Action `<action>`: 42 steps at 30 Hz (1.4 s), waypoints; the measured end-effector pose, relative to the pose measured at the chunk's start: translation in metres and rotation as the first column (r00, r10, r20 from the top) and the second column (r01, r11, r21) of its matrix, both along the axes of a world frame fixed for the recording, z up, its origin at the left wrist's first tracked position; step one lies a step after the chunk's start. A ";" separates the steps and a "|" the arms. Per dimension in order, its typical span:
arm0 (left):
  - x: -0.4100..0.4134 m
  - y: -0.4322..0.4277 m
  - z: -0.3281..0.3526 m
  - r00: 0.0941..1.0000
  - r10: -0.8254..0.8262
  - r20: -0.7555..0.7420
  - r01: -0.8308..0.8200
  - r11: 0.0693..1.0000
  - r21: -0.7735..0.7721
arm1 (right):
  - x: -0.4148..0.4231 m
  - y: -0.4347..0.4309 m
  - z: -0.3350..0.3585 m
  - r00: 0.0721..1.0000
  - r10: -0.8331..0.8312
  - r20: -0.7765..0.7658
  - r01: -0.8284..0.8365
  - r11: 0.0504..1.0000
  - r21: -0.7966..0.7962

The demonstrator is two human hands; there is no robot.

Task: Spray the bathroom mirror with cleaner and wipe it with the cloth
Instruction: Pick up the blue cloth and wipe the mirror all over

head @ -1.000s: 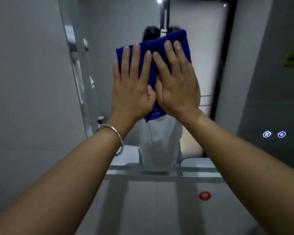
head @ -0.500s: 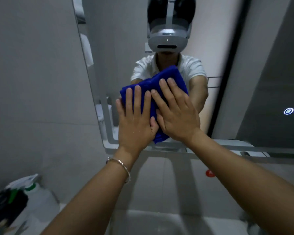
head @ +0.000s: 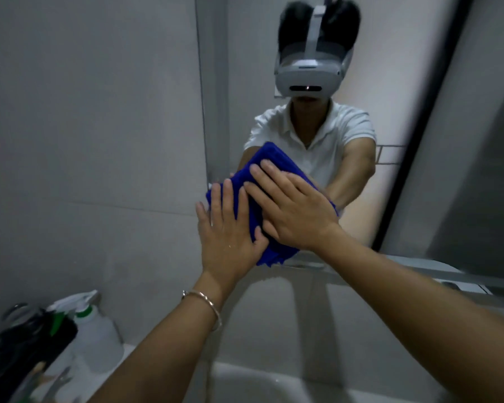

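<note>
Head view puts the blue cloth (head: 269, 154) flat against the mirror (head: 245, 68), low on the glass near its left edge and just above its bottom rim. Both hands press it there. The left hand (head: 227, 231) lies with straight fingers over the cloth's lower left part, and the right hand (head: 294, 210) spreads across its middle, touching the left. Neither curls round the fabric (they pin it, they do not grip it).

The step in hand looks like the wipe itself, in the lower left corner. To do it well, I judge that pressure should be even under both palms. Strokes should overlap and run right out to the side edge and bottom rim. The folded cloth should not bunch or slip out below, where a loose edge hangs beneath the right palm.

A spray bottle (head: 96, 338) stands on the surface at lower left, well apart from the hands, beside dark blurred items I cannot make out. The basin (head: 274, 382) lies below.
</note>
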State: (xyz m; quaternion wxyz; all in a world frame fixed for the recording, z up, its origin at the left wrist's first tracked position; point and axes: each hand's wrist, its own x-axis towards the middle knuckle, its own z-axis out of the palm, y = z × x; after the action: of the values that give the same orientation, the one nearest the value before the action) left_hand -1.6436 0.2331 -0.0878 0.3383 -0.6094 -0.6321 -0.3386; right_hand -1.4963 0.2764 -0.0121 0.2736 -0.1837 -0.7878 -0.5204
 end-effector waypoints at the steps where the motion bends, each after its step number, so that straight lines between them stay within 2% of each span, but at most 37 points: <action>1: -0.007 0.001 0.018 1.000 0.019 0.005 -0.019 1.000 0.011 | -0.009 0.001 0.019 1.000 0.008 -0.002 -0.008 1.000 0.022; 4: -0.031 0.003 0.078 0.999 0.045 0.016 -0.045 0.999 0.016 | -0.035 0.002 0.075 0.999 0.028 -0.034 -0.026 0.997 0.066; 7: -0.046 0.001 0.142 0.993 0.041 0.114 -0.046 0.998 0.039 | -0.058 0.002 0.138 0.995 0.074 -0.071 -0.065 0.991 0.120; 9: -0.046 -0.001 0.183 0.984 -0.019 0.177 0.002 0.995 0.096 | -0.067 0.002 0.173 0.989 0.086 -0.118 -0.065 0.982 0.177; 12: -0.043 0.001 0.206 0.971 -0.154 0.181 0.109 0.966 0.236 | -0.077 0.006 0.186 0.976 0.117 -0.185 -0.080 0.978 0.195; 16: -0.038 0.015 0.187 0.895 -0.374 0.243 0.278 0.894 0.353 | -0.076 0.005 0.180 0.975 0.120 -0.189 -0.080 0.976 0.204; 20: -0.036 0.022 0.174 0.856 -0.437 0.275 0.303 0.857 0.418 | -0.078 0.005 0.174 0.976 0.107 -0.192 -0.062 0.972 0.227; 24: -0.037 0.020 0.139 0.864 -0.413 0.288 0.282 0.871 0.403 | -0.081 0.004 0.148 0.986 0.095 -0.136 -0.068 0.979 0.191; 31: -0.033 0.011 0.047 0.899 -0.288 0.332 0.193 0.937 0.291 | -0.087 -0.003 0.071 0.999 0.029 0.042 -0.031 0.999 0.044; 36: -0.031 0.004 0.005 0.908 -0.218 0.358 0.145 0.965 0.219 | -0.091 -0.007 0.031 0.993 -0.011 0.113 0.012 1.000 -0.005; 42: -0.024 -0.008 -0.035 0.846 -0.193 0.497 0.143 0.980 0.137 | -0.095 -0.012 -0.006 0.975 -0.050 0.215 0.056 0.998 -0.023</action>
State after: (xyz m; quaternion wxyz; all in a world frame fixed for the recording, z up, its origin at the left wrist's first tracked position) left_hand -1.6674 0.2256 -0.1228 0.1571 -0.5350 -0.6263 -0.5449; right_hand -1.5908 0.2642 -0.0179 0.1702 -0.1513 -0.8151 -0.5327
